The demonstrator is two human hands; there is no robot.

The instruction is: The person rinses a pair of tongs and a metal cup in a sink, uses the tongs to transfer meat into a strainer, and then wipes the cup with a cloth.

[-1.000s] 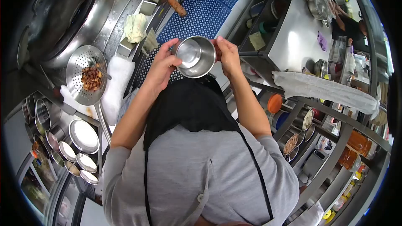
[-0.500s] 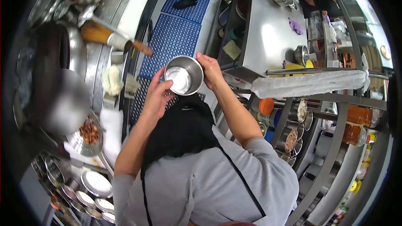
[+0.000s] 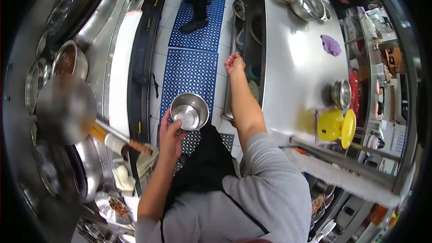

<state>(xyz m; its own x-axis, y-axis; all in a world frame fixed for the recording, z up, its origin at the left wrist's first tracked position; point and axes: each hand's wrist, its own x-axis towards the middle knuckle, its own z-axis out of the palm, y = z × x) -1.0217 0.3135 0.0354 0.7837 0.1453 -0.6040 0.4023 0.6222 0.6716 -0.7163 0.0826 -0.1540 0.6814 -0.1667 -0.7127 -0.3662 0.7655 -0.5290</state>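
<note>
In my left hand is a round stainless steel container, gripped at its near left side with the thumb over the rim. Its mouth faces up toward me, and the bright inner bottom shows nothing lying in it. My right hand is away from the container, stretched forward beside the steel counter's left edge. Its fingers are curled in, and nothing shows in them. Under both hands lies a blue perforated floor mat.
On the right counter are a large steel pot, a purple cloth, stacked metal bowls and a yellow container. The cooking line at left holds a wooden-handled brush and a strainer with browned pieces. Another person's legs stand ahead.
My right hand has let go of the container and moved forward, its fingers now curled. The left hand still holds the container, now lower in view. The whole view has shifted along the aisle.
</note>
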